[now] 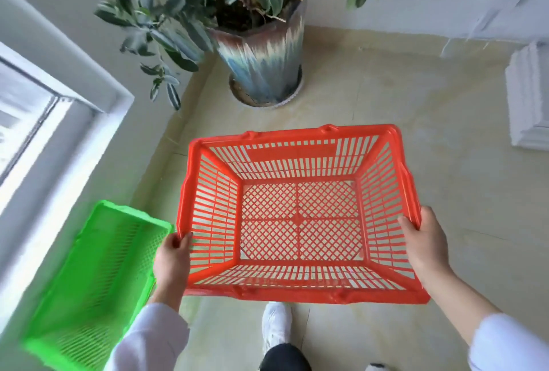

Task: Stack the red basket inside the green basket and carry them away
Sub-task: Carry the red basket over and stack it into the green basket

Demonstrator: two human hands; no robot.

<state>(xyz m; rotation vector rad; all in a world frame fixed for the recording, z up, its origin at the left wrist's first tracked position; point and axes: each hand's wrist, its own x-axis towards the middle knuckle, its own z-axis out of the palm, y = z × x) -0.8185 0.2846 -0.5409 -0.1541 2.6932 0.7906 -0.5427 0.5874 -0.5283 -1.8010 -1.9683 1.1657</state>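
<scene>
An empty red basket (300,219) with slotted walls hangs above the floor in the middle of the view, its opening facing up. My left hand (172,260) grips its left rim near the front corner. My right hand (424,246) grips the right rim. The green basket (98,278) lies on the floor at the lower left, beside the wall and to the left of the red one. Its near right edge is partly hidden behind my left arm.
A large potted plant (261,64) in a streaked ceramic pot stands on the floor straight ahead. A window frame (44,97) runs along the left wall. A white moulded column base (528,97) sits at the right. My white shoe (276,326) shows below the red basket.
</scene>
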